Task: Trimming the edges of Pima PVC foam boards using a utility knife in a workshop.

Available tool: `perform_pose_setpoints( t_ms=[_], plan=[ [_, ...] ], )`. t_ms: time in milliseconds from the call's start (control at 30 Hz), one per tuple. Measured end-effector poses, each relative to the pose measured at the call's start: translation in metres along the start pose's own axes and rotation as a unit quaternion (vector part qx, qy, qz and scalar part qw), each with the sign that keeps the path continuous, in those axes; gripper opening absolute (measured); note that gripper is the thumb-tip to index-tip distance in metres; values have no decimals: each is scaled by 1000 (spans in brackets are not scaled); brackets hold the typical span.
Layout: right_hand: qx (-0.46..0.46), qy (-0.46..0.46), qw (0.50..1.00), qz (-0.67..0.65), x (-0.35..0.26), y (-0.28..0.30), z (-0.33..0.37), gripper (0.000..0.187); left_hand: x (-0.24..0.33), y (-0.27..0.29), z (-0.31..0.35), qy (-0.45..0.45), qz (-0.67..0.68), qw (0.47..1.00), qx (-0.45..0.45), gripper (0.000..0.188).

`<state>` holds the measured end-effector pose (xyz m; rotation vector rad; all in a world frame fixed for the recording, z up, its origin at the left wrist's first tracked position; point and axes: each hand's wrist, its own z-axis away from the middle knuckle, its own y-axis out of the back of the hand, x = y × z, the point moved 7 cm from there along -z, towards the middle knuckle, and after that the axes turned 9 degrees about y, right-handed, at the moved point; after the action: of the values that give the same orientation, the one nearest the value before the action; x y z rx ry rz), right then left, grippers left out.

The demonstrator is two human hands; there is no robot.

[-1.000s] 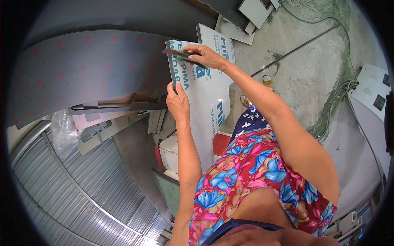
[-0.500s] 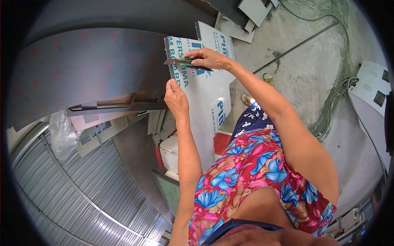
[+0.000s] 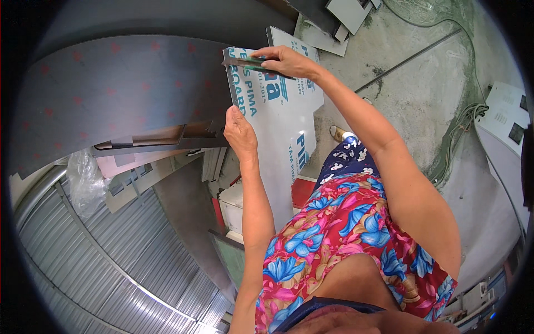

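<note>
A white foam board [image 3: 272, 142] with blue printing stands in front of me, its narrow edge at the left. My left hand [image 3: 240, 133] is closed on that left edge, thumb along the rim. In my right hand [image 3: 289, 60] is a utility knife [image 3: 245, 63] with a dark and green body, gripped between thumb and fingers. The knife lies across the upper part of the board, its tip at the left edge, above my left hand. Whether the blade cuts into the board or only touches it, I cannot tell.
A large dark sheet with red marks [image 3: 128, 92] curves at the left. Below it hang clear plastic wrap [image 3: 84, 183] and offcuts. On the concrete floor lie a long dark rod [image 3: 409, 60] and a coiled cable [image 3: 463, 125]. A white perforated panel [image 3: 503, 119] stands right.
My right hand has moved the knife a short way up along the board's left edge, farther from my left hand. My left hand keeps nearly the same place.
</note>
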<state>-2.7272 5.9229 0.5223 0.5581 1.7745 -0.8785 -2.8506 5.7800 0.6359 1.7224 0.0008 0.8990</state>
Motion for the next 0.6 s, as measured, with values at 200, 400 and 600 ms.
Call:
perform_pose_setpoints(
  t_ms=[200,400,600],
  plan=[
    [-99,29,987,120,-7,-16,9,41,-3,7,2,11,-34,999,-6,48],
    [-9,8,999,52,-2,-6,9,40,-6,8,3,0,-24,1000,-1,49],
    [34,-3,996,82,-2,0,12,38,-1,10,6,10,-9,1000,-11,51]
  ],
)
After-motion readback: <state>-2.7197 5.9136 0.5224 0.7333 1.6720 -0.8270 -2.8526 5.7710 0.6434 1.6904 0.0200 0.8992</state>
